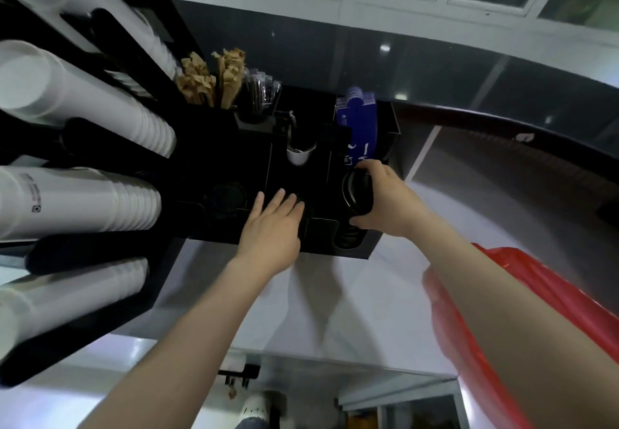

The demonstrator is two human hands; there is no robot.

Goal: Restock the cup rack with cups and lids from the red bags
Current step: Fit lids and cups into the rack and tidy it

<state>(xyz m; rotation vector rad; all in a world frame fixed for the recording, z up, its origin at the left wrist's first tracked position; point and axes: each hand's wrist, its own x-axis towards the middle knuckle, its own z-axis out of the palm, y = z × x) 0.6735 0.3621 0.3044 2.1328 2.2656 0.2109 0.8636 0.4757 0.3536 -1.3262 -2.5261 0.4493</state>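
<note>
— Counter check first: pale worktop (351, 294) below, black organiser (234, 160) set on it against the dark back wall. Report hand status.

— My right hand (385, 204) is closed around a stack of black lids (356, 194), thumb below, fingers over the top. My left hand (271, 224) lies flat and open, fingers together, resting on the organiser's front edge and holding nothing.

— Where does the stack sit relative to its slot?

— Directly above the rightmost slot (348, 237), which already holds lids. The stack's long axis runs roughly along the slot's depth. My right hand is the nearer; the left only steadies.

— Remaining stock?

— Red bag (536, 294) lies under my right forearm, just beside the organiser. White cups (83, 194) fill the rack (100, 137) to my left.

— Next step, by judgement?

— Lower the stack straight in, then release.
</note>
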